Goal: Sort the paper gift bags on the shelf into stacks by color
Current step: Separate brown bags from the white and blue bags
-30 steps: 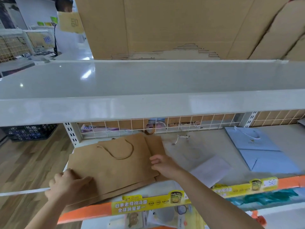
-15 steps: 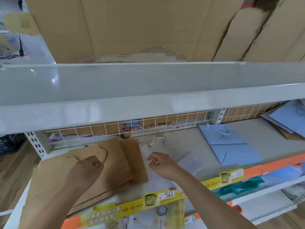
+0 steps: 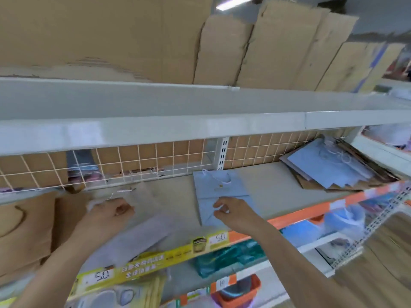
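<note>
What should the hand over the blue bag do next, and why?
Probably close the right hand on the light blue bag and lift it toward the mixed pile at the far right, which already shows blue bags. Its fingers hover loosely curled at the bag's lower edge, not clearly gripping, while the left hand holds a pale grey bag.

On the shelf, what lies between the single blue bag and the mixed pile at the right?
Nothing: in the head view, bare shelf separates the blue bag from the mixed pile.
</note>
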`<state>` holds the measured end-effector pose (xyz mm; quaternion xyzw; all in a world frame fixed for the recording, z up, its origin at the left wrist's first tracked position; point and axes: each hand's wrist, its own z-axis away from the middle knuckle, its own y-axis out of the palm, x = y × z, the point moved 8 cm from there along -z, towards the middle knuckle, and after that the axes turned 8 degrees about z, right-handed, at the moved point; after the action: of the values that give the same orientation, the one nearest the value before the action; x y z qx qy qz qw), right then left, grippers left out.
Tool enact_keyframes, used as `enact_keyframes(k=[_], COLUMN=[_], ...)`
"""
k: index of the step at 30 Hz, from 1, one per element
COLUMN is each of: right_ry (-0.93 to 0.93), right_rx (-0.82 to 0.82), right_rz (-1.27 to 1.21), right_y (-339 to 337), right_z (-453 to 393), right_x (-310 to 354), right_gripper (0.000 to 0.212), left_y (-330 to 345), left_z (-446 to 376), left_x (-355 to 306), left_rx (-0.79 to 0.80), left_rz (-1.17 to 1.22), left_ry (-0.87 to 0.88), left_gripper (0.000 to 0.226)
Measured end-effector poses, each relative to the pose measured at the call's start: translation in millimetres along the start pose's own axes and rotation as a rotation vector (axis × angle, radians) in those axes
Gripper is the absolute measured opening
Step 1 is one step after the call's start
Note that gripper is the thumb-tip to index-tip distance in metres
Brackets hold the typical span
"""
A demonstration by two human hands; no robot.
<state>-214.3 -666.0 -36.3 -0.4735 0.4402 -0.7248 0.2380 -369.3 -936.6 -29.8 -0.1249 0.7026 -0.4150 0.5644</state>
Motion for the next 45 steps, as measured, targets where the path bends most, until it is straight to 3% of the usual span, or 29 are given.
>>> enact_keyframes(k=[8, 16, 19, 31, 43, 45], right_ry=[0.122, 0.234, 0.281, 0.323, 0.173, 0.202], right_rx=[0.013, -0.051, -0.087, -0.176, -0.244, -0.244], right_rz=[-0.061, -0.097, -0.103, -0.089, 0.038, 0.057], right_y=[-63.3, -119.0, -148.2, -285.1, -409.4, -427.8], right_z=[26.9, 16.5, 4.6, -40.3, -95.1, -106.6], right_x=[-132.8, -259.9, -310.2, -462.5, -626.3, -664.3], right_gripper=[0.028, 0.023, 0.016, 0.023, 0.012, 0.022], left_y=[116.2, 208.6, 249.1, 392.1, 506.8, 528.9], left_z=[-9.6, -49.9, -73.9, -156.7, -173.6, -171.8], left_x=[-95.6, -189.7, -227.3, -398.1, -543.3, -573.8], left_rx=[0.223, 0.275, 0.282, 0.344, 0.25, 0.232], left_rz=[-0.022, -0.064, -0.056, -0.141, -0.106, -0.093], left_ry=[-0.007, 0.025, 0.045, 0.19, 0.141, 0.123], left_gripper=[0.02, 0.025, 0.027, 0.024, 0.025, 0.025])
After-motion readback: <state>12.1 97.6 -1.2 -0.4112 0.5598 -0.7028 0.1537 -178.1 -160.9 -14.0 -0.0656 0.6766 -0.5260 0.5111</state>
